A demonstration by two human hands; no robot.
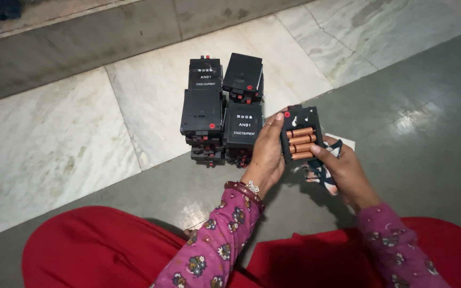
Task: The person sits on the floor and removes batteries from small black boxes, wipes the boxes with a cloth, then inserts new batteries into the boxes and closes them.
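My left hand [267,152] grips the left edge of a small black box [301,133] whose open back shows several copper-coloured batteries side by side. My right hand [342,170] supports the box from the right, its thumb resting on the lowest battery, and its fingers also clutch a black-and-white patterned cloth [324,169]. Just left of the hands stand stacks of similar black boxes [222,109] on the floor, several high, with white labels and red dots.
I sit on the floor with red-clothed legs [108,250] in front. The floor is grey stone [417,133] with a pale marble band [54,138]; a low step [81,37] runs along the back.
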